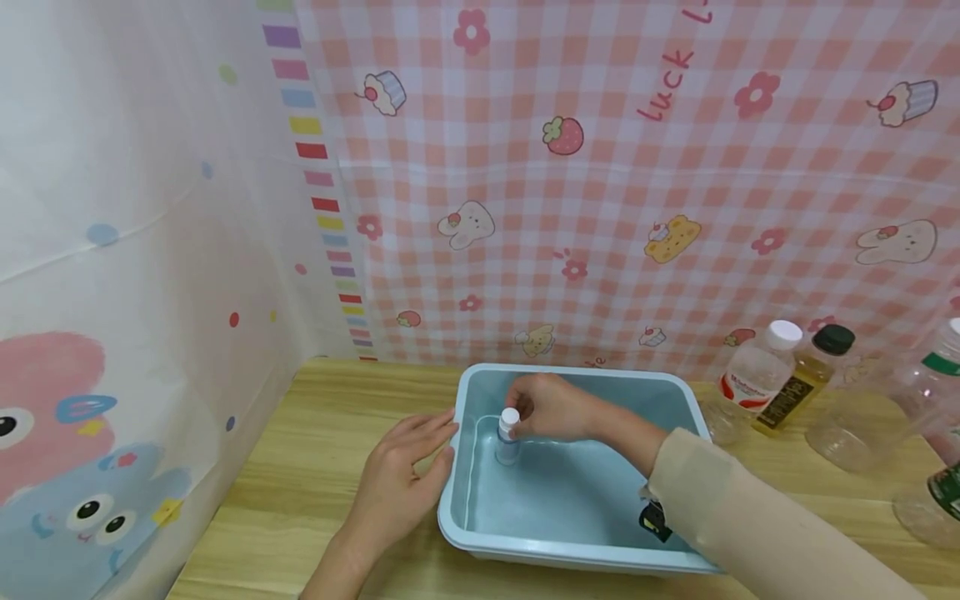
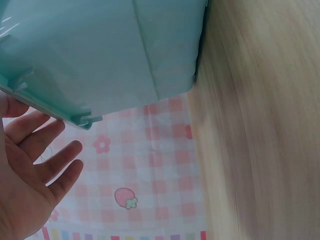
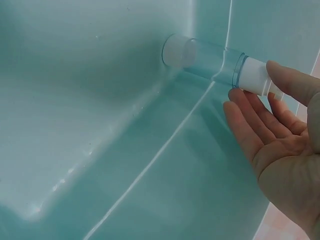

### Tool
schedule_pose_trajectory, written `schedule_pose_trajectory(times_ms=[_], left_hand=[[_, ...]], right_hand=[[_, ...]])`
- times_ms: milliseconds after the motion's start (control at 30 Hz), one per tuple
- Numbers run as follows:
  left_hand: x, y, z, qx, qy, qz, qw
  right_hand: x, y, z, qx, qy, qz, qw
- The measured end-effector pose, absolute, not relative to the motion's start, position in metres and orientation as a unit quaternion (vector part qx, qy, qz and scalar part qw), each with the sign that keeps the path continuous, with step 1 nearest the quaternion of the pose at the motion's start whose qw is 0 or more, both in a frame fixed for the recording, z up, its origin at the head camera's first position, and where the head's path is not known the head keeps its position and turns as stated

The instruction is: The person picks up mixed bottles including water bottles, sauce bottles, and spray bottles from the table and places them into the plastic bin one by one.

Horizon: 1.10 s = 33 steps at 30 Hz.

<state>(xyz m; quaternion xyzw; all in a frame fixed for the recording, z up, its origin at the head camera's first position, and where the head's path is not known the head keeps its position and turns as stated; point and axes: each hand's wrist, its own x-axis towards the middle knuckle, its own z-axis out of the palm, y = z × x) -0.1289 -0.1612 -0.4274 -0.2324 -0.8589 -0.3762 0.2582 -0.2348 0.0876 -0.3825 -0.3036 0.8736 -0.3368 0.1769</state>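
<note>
R hand [image 1: 555, 406]: in basin [image 1: 570, 552], thumb and fingertips pinching white cap [image 1: 509, 417] of small clear bottle [image 1: 507, 451]; grip closed down to cap width, bottle body clear of palm. Bottle located inside basin nr its far L corner, approx. upright, base at basin floor; exact contact w/ floor cannot be confirmed. L hand [image 1: 397, 467]: outside basin at L rim, fingers extended and parted, fingertips touching rim; nothing enclosed in palm. Basin sits on wooden table [image 1: 315, 433], nr table's back edge. Also on table, to R of basin nr back edge: clear bottle w/ white cap and red/white label [image 1: 750, 371], beside it amber bottle w/ dk green cap [image 1: 798, 387]. Further clear bottles [image 1: 918, 508] toward table's R edge, partly cut off by frame; qty unclear. Pink check cloth [image 1: 510, 150] hangs behind table's back edge.
</note>
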Motion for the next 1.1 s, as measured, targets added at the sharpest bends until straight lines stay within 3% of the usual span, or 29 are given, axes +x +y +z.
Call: schedule_pose_trajectory(times_ms=[500,1100], left_hand=[[-0.129,-0.161,-0.43,-0.236,-0.857,-0.375,0.263],[-0.127,-0.159,-0.427,-0.225,-0.861,-0.379,0.254]], right_hand=[[-0.236,0.089,-0.378,-0.302,0.879,-0.324,0.179],[-0.225,0.116,-0.33,-0.292,0.891,-0.325,0.125]])
